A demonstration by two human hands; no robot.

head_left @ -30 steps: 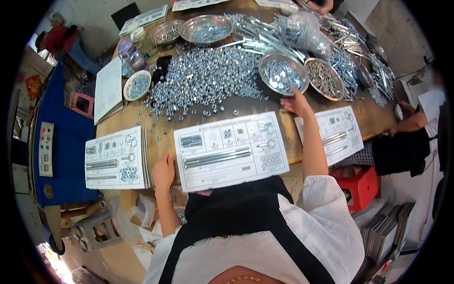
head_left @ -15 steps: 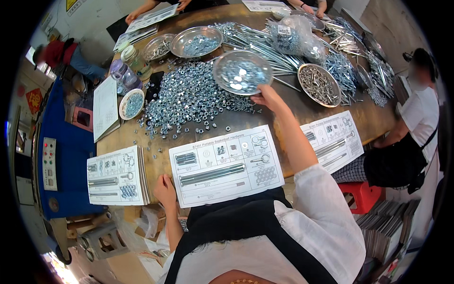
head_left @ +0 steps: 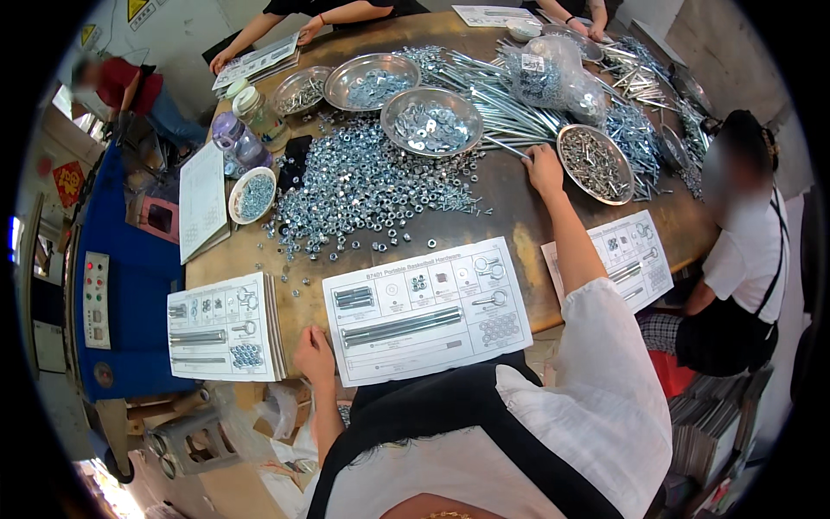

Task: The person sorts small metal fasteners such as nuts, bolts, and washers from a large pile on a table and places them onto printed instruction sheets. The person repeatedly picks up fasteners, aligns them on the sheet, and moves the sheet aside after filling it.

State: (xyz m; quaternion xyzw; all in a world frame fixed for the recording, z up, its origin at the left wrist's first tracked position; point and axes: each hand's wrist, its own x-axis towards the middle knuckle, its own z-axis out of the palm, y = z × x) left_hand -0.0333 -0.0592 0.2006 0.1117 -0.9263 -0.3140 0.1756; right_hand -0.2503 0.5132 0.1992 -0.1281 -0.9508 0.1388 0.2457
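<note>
A printed hardware card (head_left: 428,368) with pictures of bolts, nuts and rings lies on the near table edge in front of me. My left hand (head_left: 314,356) is closed at its lower left edge, fingertips partly hidden. Farther out, my right hand (head_left: 544,170) pinches the near end of a long metal bolt (head_left: 512,150) at the edge of a pile of long bolts (head_left: 497,91). To that hand's left stands a steel bowl of flat washers (head_left: 475,138), by a wide heap of nuts (head_left: 346,177). On its right is a bowl of small metal parts (head_left: 624,198).
Card stacks lie at left (head_left: 274,346) and right (head_left: 644,277). Bottles (head_left: 238,143) and a small bowl of parts (head_left: 270,208) stand at left. A bulging plastic bag (head_left: 562,78) sits on the far bolts. A co-worker (head_left: 743,251) sits at right; others' hands work across the table.
My right hand has let go of the washer bowl, which now rests on the table, and has moved right to the long bolts. My left hand stays by the card.
</note>
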